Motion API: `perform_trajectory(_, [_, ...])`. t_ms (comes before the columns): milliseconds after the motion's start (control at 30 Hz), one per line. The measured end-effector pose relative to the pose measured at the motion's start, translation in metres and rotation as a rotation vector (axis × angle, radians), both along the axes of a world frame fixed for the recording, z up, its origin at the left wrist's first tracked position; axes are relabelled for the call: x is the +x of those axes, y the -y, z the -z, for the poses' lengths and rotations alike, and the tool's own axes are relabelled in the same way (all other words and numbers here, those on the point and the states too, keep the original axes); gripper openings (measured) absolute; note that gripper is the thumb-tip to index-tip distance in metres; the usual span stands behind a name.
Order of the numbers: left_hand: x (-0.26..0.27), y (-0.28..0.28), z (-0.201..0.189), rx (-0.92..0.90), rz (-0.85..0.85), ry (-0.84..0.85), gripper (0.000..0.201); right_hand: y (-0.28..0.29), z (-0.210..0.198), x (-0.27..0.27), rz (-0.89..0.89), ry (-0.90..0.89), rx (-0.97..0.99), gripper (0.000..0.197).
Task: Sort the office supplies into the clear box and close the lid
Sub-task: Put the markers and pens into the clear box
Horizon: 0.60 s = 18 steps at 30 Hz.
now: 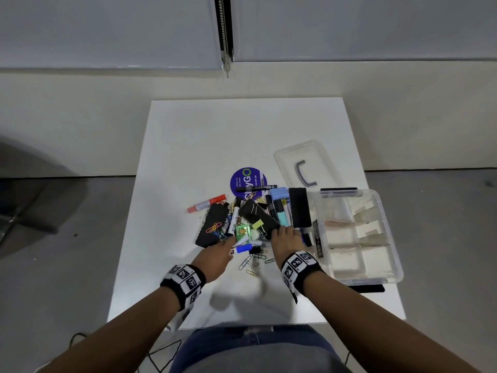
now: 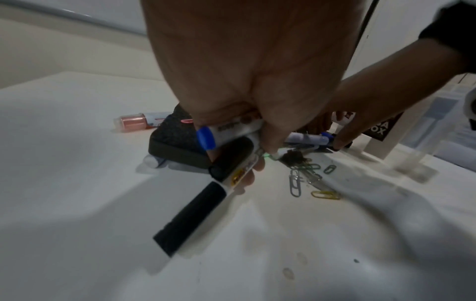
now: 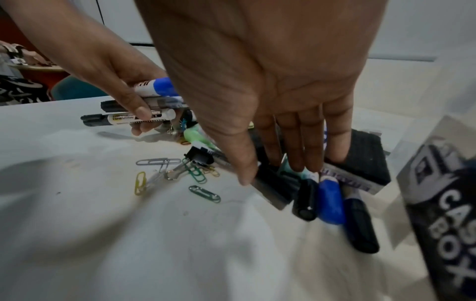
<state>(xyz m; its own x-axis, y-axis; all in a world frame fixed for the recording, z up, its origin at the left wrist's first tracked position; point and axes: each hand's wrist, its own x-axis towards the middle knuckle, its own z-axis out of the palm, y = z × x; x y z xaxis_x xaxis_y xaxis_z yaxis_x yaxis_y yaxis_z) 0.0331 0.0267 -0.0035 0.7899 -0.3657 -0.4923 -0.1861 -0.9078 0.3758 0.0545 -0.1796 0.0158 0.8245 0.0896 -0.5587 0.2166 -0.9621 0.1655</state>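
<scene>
A heap of office supplies (image 1: pixel 250 216) lies mid-table: markers, black erasers (image 1: pixel 212 224), binder clips, loose paper clips (image 1: pixel 250 262). My left hand (image 1: pixel 228 246) grips a bundle of markers (image 2: pixel 206 138), one blue-capped and two black-capped (image 3: pixel 115 119), just above the table at the heap's near edge. My right hand (image 1: pixel 285 231) reaches into the heap's right side with straight fingers (image 3: pixel 304 146), its thumb against a black eraser (image 3: pixel 273 189) beside blue and black markers (image 3: pixel 331 199). The clear box (image 1: pixel 395 265) stands open at the right, its compartments showing.
The clear lid (image 1: pixel 304 157) with a grey handle lies behind the box. A red marker (image 1: pixel 207 203) and a round purple sticker (image 1: pixel 248 181) sit at the heap's far side. Table edges are close on the right and front. A box label (image 3: pixel 448 224) stands by my right hand.
</scene>
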Motion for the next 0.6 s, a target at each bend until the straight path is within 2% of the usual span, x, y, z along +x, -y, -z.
perform_trajectory(100, [0.002,0.002,0.0,-0.04,-0.07,-0.057,0.051,-0.008,0.005,-0.002,-0.009,0.005,0.05,0.038])
perform_trajectory(267, [0.004,0.006,-0.006,-0.199,-0.254,-0.151,0.041,-0.012,0.003,-0.009,0.013,-0.029,0.038,0.031])
perform_trajectory(400, [0.007,0.013,-0.019,-0.388,-0.413,-0.227,0.037,-0.002,-0.019,-0.009,0.161,-0.05,0.145,0.028])
perform_trajectory(500, [0.011,0.028,-0.034,-0.48,-0.474,-0.195,0.031,0.015,-0.04,-0.005,0.086,-0.08,0.215,0.03])
perform_trajectory(600, [0.016,0.052,-0.051,-0.499,-0.449,-0.138,0.031,0.042,-0.085,0.005,0.126,-0.097,0.328,0.032])
